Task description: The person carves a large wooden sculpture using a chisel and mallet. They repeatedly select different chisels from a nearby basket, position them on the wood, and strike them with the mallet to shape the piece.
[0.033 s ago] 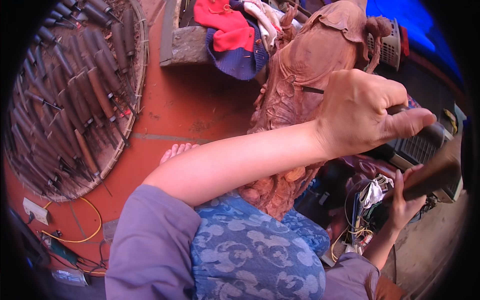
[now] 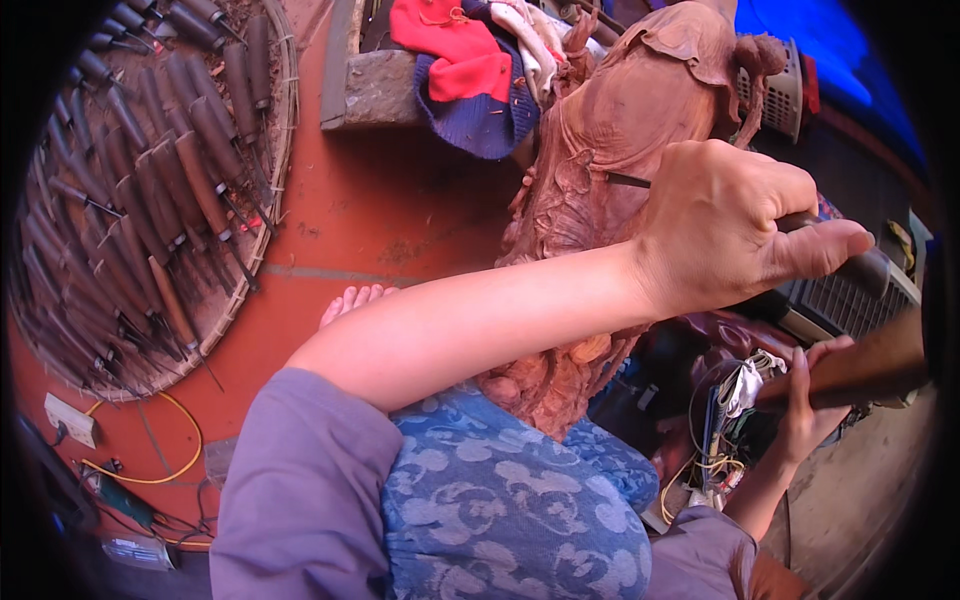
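My left hand (image 2: 725, 225) is closed round the dark handle of a chisel (image 2: 868, 272). The chisel's thin blade (image 2: 627, 180) meets the reddish-brown wood carving (image 2: 640, 115), a figure with draped folds and knobbly detail that lies across in front of my knees. At the lower right, my right hand (image 2: 812, 405) grips a brown wooden mallet (image 2: 880, 360). Its head runs toward the right rim of the picture, a little below the chisel handle and apart from it. My left forearm covers part of the carving.
A round woven tray (image 2: 225, 335) full of wood-handled chisels (image 2: 165, 190) sits at the left. Below it are a power strip (image 2: 72, 420) and yellow cord (image 2: 200, 440). Red and blue cloths (image 2: 465, 65) hang at the top. A crate of wires and tools (image 2: 715, 440) stands lower right.
The mallet in my right hand has swung slightly down, away from the chisel handle, and looks less blurred. My left hand, the chisel and the carving stay practically where they were.
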Action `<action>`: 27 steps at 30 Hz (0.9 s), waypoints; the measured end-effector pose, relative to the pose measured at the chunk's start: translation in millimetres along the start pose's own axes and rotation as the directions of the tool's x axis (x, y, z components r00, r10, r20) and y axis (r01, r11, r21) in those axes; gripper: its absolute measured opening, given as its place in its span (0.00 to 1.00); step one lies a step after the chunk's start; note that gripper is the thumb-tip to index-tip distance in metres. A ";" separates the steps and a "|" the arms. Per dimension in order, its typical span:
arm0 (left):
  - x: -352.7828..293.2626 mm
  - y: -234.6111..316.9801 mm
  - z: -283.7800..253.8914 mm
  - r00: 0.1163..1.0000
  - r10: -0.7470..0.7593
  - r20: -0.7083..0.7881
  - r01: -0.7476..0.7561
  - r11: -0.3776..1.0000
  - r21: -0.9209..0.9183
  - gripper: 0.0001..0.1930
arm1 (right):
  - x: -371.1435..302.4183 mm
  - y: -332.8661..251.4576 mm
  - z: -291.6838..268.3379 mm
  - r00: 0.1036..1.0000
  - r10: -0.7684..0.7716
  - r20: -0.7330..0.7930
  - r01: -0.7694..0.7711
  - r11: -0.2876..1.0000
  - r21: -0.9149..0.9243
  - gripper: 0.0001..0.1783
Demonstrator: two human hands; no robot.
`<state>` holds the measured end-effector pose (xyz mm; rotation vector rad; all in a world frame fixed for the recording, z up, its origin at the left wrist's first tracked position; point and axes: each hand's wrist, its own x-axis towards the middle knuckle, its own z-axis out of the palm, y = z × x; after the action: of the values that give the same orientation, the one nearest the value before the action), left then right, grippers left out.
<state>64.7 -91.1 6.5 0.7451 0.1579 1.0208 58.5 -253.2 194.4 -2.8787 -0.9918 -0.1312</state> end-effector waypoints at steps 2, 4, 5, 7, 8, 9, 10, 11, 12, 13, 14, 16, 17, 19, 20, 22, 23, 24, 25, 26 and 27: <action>-1.8 0.3 1.0 1.000 0.016 0.021 -0.016 1.000 0.001 0.30 | -9.9 5.4 3.8 0.999 0.044 -0.032 -0.031 0.941 0.336 0.16; -2.7 -0.9 -3.5 0.998 0.050 0.050 -0.051 0.998 0.028 0.31 | -1.4 1.9 9.5 0.991 -0.130 0.025 0.133 0.976 -0.175 0.14; -3.3 -1.3 -5.4 0.997 0.048 0.066 -0.050 0.998 0.033 0.31 | -0.6 4.1 11.3 0.995 -0.099 0.002 0.098 0.980 -0.174 0.13; -6.3 -1.5 -8.1 0.995 0.034 0.093 -0.038 0.999 0.037 0.31 | -2.9 7.9 6.8 0.999 -0.038 -0.011 0.037 0.994 -0.101 0.15; -6.5 -2.4 -8.5 0.994 0.035 0.100 -0.039 0.999 0.036 0.31 | -3.3 9.8 2.8 0.994 -0.108 -0.016 0.108 0.994 -0.034 0.17; -6.6 -3.3 -8.8 0.994 0.036 0.107 -0.039 0.999 0.034 0.31 | -5.3 10.1 7.2 0.995 -0.103 -0.018 0.105 0.979 0.177 0.14; -7.0 -2.9 -8.3 0.992 0.043 0.117 -0.047 0.998 0.037 0.31 | -9.2 11.0 14.1 0.995 -0.100 -0.026 0.102 0.917 0.386 0.12; -8.1 -2.8 -9.1 0.991 0.038 0.127 -0.042 0.999 0.031 0.31 | -9.9 9.4 20.4 0.996 -0.077 -0.033 0.084 0.945 0.317 0.11; -9.8 -2.7 -11.0 0.990 0.033 0.137 -0.037 0.999 0.024 0.32 | -12.3 13.9 17.5 0.995 -0.092 -0.037 0.089 0.992 -0.085 0.10; -9.8 -3.6 -13.8 0.989 0.026 0.145 -0.030 0.999 0.020 0.32 | -11.8 21.2 13.6 0.996 -0.089 -0.029 0.082 0.976 -0.201 0.10; -9.7 -3.7 -14.3 0.988 0.029 0.150 -0.032 0.999 0.015 0.32 | -12.5 19.7 12.7 0.998 -0.049 -0.040 0.041 0.983 -0.180 0.10; -11.0 -2.3 -12.4 0.987 0.031 0.160 -0.032 0.999 0.001 0.32 | -12.5 16.7 13.5 0.988 -0.080 -0.129 0.081 0.997 0.000 0.09; -11.2 -3.0 -12.7 0.987 0.044 0.157 -0.049 0.998 0.028 0.32 | -13.0 15.7 19.2 0.990 -0.097 -0.105 0.114 0.979 0.168 0.09; -12.2 -0.3 -16.4 0.987 0.044 0.152 -0.046 0.999 0.011 0.32 | -27.9 37.6 13.8 0.993 -0.069 -0.093 0.076 0.994 0.078 0.17; -12.7 -0.7 -18.0 0.987 0.045 0.153 -0.047 0.999 0.008 0.31 | -27.9 44.7 13.5 0.992 -0.087 -0.094 0.077 0.991 -0.106 0.15; -13.9 -0.6 -18.2 0.980 0.027 0.195 -0.025 1.000 -0.011 0.31 | -21.0 37.2 12.9 0.990 -0.113 -0.082 0.088 0.961 -0.262 0.11; -14.1 -0.9 -19.5 0.977 0.018 0.213 -0.015 1.000 -0.015 0.31 | -20.8 30.5 12.6 0.989 -0.120 -0.090 0.101 0.977 -0.188 0.09; -14.3 -2.0 -22.9 0.975 0.050 0.216 -0.054 0.998 0.013 0.29 | -18.9 24.8 13.2 0.988 -0.125 -0.088 0.118 0.989 -0.086 0.10; -14.3 -1.2 -25.5 0.972 0.086 0.219 -0.094 0.995 0.025 0.26 | -22.8 34.3 13.1 0.988 -0.145 -0.054 0.146 0.989 0.017 0.14; -14.3 -0.9 -25.0 0.965 0.122 0.231 -0.132 0.991 0.027 0.24 | -28.6 43.2 11.1 0.988 -0.156 -0.022 0.157 0.981 0.117 0.17; -15.1 -1.7 -23.4 0.966 0.120 0.230 -0.124 0.992 0.003 0.24 | -33.2 50.5 9.1 0.990 -0.137 -0.015 0.135 0.986 -0.100 0.21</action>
<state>47.4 -92.5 -15.3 0.8912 -0.0808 1.0420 64.1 -312.0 178.7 -2.8886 -1.2105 -0.2272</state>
